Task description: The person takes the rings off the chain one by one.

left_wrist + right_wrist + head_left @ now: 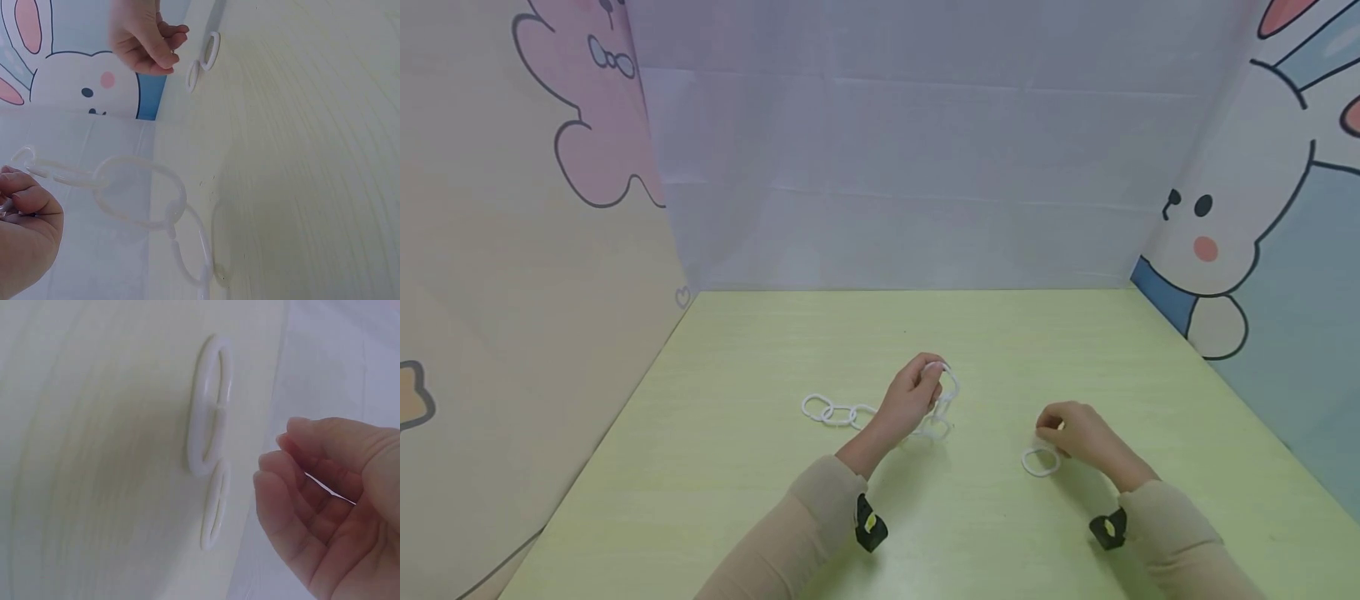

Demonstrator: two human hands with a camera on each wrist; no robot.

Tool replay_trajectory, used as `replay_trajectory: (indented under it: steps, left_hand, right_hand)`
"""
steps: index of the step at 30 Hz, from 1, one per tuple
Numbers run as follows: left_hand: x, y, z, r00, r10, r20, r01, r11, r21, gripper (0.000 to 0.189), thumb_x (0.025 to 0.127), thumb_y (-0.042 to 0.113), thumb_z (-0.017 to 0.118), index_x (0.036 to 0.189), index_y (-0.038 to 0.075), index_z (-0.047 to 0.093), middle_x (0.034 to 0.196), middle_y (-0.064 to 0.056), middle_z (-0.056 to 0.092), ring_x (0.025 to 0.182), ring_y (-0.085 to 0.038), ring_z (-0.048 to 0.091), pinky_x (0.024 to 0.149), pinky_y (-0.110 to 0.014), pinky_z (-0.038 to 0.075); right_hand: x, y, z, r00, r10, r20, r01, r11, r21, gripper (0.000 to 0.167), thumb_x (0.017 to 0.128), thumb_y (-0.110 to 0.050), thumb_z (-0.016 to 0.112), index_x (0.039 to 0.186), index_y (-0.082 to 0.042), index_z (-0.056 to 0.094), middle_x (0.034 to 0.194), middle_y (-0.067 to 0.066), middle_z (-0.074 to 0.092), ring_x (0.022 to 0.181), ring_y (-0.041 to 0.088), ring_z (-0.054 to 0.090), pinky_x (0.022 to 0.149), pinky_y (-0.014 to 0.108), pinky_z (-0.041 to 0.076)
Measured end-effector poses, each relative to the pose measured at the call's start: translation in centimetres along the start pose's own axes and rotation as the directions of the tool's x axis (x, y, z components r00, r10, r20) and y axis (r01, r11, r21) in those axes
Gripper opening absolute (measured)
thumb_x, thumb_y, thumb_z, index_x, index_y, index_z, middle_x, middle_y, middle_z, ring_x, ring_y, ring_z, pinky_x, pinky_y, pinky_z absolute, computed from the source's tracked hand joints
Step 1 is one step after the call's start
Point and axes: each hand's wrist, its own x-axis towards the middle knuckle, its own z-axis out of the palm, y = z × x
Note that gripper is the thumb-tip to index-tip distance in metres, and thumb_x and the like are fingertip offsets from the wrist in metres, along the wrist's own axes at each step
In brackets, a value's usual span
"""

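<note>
Two white links [198, 419] lie just below the right hand [1080, 432], fingers narrowly parted, empty; the left hand [908, 400] pinches a chain [178, 203].

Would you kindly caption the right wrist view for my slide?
Right hand, holding nothing, near two white, oval, plastic-looking links on a pale, grained tabletop.

Yellow-green table [985, 533], pale backdrop [917, 150] far; left wall [482, 292] with pink cartoon figure [598, 108], right wall [1307, 375] with white cartoon rabbit [1240, 175].
</note>
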Motion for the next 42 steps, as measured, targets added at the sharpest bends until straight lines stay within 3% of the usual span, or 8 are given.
replay_trajectory:
  steps: [14, 22, 34, 42]
  left_hand:
    - [-0.1, 0.1, 0.0, 1.0, -0.001, -0.005, 0.001, 1.0, -0.003, 0.023, 0.1, 0.013, 0.04, 0.106, -0.006, 0.052, 0.063, -0.001, 0.042, 0.053, -0.008, 0.035, 0.046, -0.019, 0.029]
    - [-0.1, 0.1, 0.1, 1.0, 0.002, -0.003, -0.002, 1.0, -0.002, 0.02, 0.1, 0.014, 0.041, 0.104, -0.002, 0.053, 0.063, -0.001, 0.042, 0.053, -0.009, 0.035, 0.046, -0.019, 0.029]
    - [-0.2, 0.2, 0.2, 1.0, 0.003, -0.007, -0.003, 1.0, 0.007, 0.02, 0.1, 0.013, 0.041, 0.104, -0.002, 0.053, 0.063, -0.002, 0.043, 0.053, -0.009, 0.035, 0.046, -0.019, 0.029]
    - [-0.2, 0.3, 0.3, 1.0, 0.002, 0.003, -0.002, 1.0, 0.011, 0.026, 0.1, 0.014, 0.041, 0.108, -0.008, 0.051, 0.063, -0.002, 0.042, 0.052, -0.009, 0.034, 0.046, -0.019, 0.028]
  right_hand:
    - [0.8, -2.0, -0.6, 0.996, -0.061, -0.061, 0.062, 0.998, 0.019, 0.008, 0.088, -0.004, 0.059, 0.091, 0.0, 0.064, 0.08, 0.003, 0.059, 0.057, 0.014, 0.052, 0.051, 0.029, 0.045]
    - [1.0, -3.4, -0.7, 0.99, -0.103, -0.097, 0.11, 0.991, 0.075, 0.011, 0.089, -0.006, 0.059, 0.095, 0.002, 0.064, 0.084, 0.011, 0.061, 0.057, 0.015, 0.052, 0.051, 0.028, 0.046]
    - [1.4, -5.6, -0.8, 0.98, -0.132, -0.148, 0.152, 0.979, 0.133, 0.011, 0.089, -0.006, 0.06, 0.096, 0.001, 0.064, 0.082, 0.007, 0.06, 0.058, 0.016, 0.054, 0.053, 0.028, 0.048]
    - [1.4, -6.4, -0.6, 0.971, -0.16, -0.18, 0.19, 0.968, 0.162, 0.01, 0.089, -0.007, 0.061, 0.095, 0.001, 0.064, 0.077, 0.004, 0.06, 0.058, 0.016, 0.056, 0.054, 0.027, 0.05]
